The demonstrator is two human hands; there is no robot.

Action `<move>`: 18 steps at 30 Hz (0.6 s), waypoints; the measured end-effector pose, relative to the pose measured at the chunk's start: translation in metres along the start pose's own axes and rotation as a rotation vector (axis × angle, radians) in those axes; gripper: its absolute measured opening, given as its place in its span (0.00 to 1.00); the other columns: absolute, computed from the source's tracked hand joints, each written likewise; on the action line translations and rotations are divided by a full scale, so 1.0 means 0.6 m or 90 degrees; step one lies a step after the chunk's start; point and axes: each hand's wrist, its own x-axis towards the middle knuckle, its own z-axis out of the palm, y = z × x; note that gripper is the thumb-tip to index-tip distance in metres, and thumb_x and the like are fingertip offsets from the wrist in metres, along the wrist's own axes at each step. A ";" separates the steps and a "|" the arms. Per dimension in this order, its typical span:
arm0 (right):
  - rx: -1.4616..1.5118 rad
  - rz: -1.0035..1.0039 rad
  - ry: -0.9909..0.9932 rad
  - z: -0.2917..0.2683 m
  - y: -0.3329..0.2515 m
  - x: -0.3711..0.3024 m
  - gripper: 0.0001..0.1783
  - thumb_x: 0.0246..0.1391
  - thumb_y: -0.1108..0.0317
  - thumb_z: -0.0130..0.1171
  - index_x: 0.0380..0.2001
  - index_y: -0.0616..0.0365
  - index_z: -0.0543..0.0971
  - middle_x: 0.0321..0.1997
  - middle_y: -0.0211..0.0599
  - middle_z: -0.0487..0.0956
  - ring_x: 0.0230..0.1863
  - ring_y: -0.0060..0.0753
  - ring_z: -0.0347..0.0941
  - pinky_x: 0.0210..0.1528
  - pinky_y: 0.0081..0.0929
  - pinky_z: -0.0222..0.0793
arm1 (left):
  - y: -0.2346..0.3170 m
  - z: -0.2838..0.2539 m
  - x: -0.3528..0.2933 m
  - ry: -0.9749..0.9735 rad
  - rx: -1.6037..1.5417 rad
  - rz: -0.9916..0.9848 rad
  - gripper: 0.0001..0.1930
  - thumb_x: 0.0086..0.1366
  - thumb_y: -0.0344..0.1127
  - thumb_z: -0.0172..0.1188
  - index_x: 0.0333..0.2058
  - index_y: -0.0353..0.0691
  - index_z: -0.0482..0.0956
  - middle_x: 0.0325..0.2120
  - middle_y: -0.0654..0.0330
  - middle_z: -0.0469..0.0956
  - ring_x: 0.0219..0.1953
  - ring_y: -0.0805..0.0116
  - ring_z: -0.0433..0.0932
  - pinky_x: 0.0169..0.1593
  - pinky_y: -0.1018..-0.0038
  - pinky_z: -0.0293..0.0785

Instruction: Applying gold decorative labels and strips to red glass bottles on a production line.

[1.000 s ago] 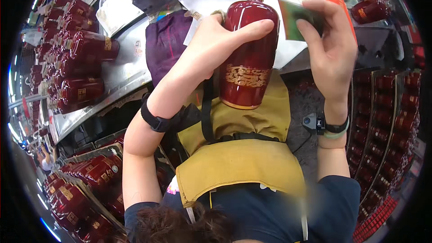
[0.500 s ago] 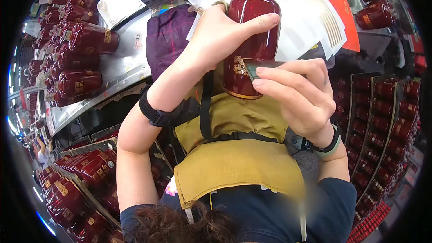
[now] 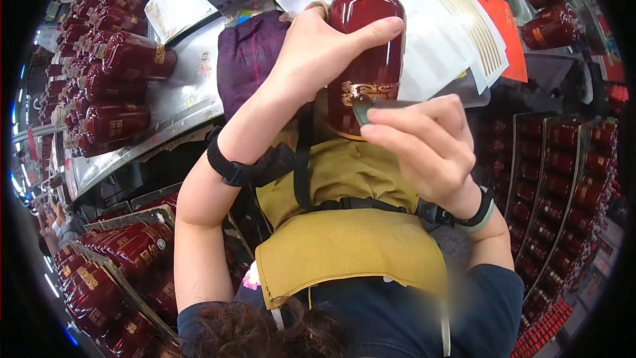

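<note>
A dark red glossy glass bottle (image 3: 368, 63) with a clear neck stands out from the worktable's near edge, its neck pointing away from me. My left hand (image 3: 321, 46) is wrapped round its left side, with the thumb lying across the front. Low on the bottle runs a gold ornamental pattern (image 3: 354, 95). Between the thumb and fingers of my right hand (image 3: 427, 146) is a small flat greenish scraper (image 3: 362, 113). Its edge lies at the bottle's surface beside the lower part of the pattern; whether it presses on the glass is hard to tell.
White paper sheets (image 3: 430, 33) and an orange-red sheet (image 3: 507, 46) cover the table to the right. A dark purple cloth (image 3: 248, 59) lies left of my arm. Red bottles (image 3: 126, 56) are stacked at left, and racks of bottles (image 3: 553, 179) stand at right.
My right hand and the scraper have moved left and slightly down along the bottle. The bottle has shifted a little left and turned, and more of the gold pattern shows.
</note>
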 end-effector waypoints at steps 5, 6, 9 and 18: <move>0.125 0.039 -0.001 -0.006 -0.003 0.004 0.19 0.36 0.75 0.70 0.38 0.56 0.88 0.40 0.30 0.87 0.36 0.31 0.80 0.41 0.29 0.74 | -0.009 -0.015 0.004 0.012 0.010 0.013 0.35 0.60 0.54 0.74 0.53 0.27 0.78 0.44 0.51 0.85 0.42 0.68 0.86 0.50 0.70 0.82; 0.183 0.069 0.039 -0.015 0.000 0.009 0.17 0.38 0.78 0.71 0.37 0.57 0.88 0.39 0.31 0.87 0.36 0.33 0.80 0.42 0.29 0.76 | -0.017 -0.019 0.004 0.015 0.012 0.013 0.35 0.60 0.54 0.74 0.53 0.27 0.78 0.44 0.51 0.85 0.42 0.68 0.86 0.50 0.70 0.82; 0.347 0.119 0.279 -0.018 0.038 0.002 0.15 0.57 0.88 0.63 0.45 0.66 0.76 0.44 0.47 0.83 0.46 0.38 0.82 0.48 0.34 0.79 | -0.031 -0.030 -0.005 -0.149 -0.265 -0.026 0.34 0.70 0.56 0.62 0.59 0.30 0.74 0.48 0.49 0.84 0.48 0.62 0.85 0.54 0.63 0.83; 0.335 0.311 0.167 -0.050 0.123 0.048 0.12 0.71 0.63 0.56 0.50 0.59 0.79 0.37 0.21 0.76 0.38 0.11 0.68 0.43 0.12 0.61 | -0.075 0.004 -0.027 -0.290 -0.530 -0.077 0.51 0.65 0.75 0.51 0.70 0.34 0.62 0.59 0.37 0.74 0.56 0.44 0.81 0.57 0.54 0.83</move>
